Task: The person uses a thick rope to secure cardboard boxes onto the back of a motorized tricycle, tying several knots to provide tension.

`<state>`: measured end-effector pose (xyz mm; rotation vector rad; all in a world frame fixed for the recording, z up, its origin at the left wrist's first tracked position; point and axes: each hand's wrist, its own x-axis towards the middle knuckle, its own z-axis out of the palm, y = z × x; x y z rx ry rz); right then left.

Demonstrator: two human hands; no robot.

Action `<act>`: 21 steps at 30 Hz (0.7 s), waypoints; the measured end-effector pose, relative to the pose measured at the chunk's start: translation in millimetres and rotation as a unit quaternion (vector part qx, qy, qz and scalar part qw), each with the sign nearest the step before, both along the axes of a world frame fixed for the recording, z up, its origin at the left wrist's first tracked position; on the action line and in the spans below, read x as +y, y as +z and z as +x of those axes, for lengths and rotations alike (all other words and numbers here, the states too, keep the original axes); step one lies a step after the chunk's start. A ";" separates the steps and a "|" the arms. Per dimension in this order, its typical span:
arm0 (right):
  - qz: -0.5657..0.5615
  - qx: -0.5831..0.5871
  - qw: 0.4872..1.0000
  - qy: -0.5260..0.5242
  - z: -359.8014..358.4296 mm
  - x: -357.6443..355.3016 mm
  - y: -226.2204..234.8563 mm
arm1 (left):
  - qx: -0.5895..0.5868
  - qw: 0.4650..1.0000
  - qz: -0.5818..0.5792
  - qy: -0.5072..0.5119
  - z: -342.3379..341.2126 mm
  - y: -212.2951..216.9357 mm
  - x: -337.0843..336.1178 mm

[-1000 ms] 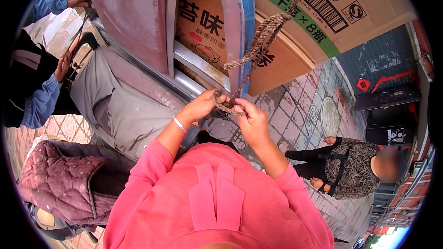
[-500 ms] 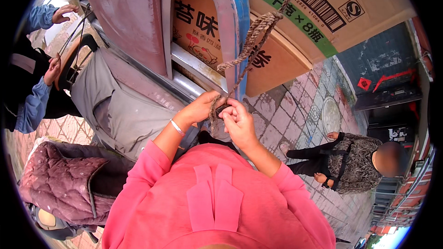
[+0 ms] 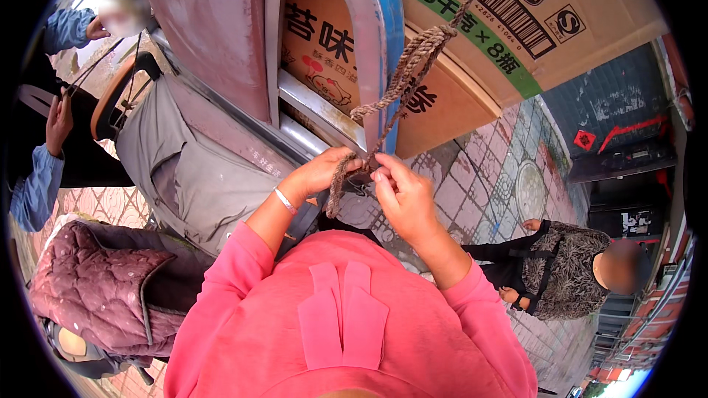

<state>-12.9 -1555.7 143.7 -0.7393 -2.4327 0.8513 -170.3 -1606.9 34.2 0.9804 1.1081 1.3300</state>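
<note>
A thick brown twisted rope (image 3: 413,66) runs down from the top of stacked cardboard boxes (image 3: 472,37) to my hands. My left hand (image 3: 321,173) is closed around the rope's lower part, whose loose end (image 3: 335,195) hangs below the fingers. My right hand (image 3: 402,191) pinches the same rope just to the right, fingertips touching the left hand. Both pink sleeves (image 3: 346,324) come up from below. A pale bracelet sits on my left wrist. The rope passes beside a blue and grey metal frame (image 3: 372,44).
A grey padded cover (image 3: 184,169) lies over a vehicle seat at left. A maroon quilted cover (image 3: 96,287) is at lower left. One person in blue sleeves (image 3: 44,177) stands far left; another in patterned clothes (image 3: 568,273) stands on the paved ground at right.
My hands have stayed together on the rope while the view shifted; the rope now hangs straighter between the boxes and my fingers. The person at left has moved an arm.
</note>
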 end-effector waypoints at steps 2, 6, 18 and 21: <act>-0.041 0.032 0.998 -0.018 -2.8 -2.7 0.0 | 0.005 1.000 0.015 0.001 1.4 1.8 -1.4; -0.050 0.111 0.991 -0.061 -12.0 9.6 8.3 | 0.034 0.999 0.022 0.007 1.8 2.1 -4.8; -0.375 0.137 0.912 0.097 -14.9 10.5 26.5 | -0.097 0.995 -0.003 0.011 8.2 2.2 -3.5; -0.416 0.094 0.895 0.131 -17.5 2.8 22.1 | -0.002 0.999 0.021 -0.041 -4.3 -8.9 1.8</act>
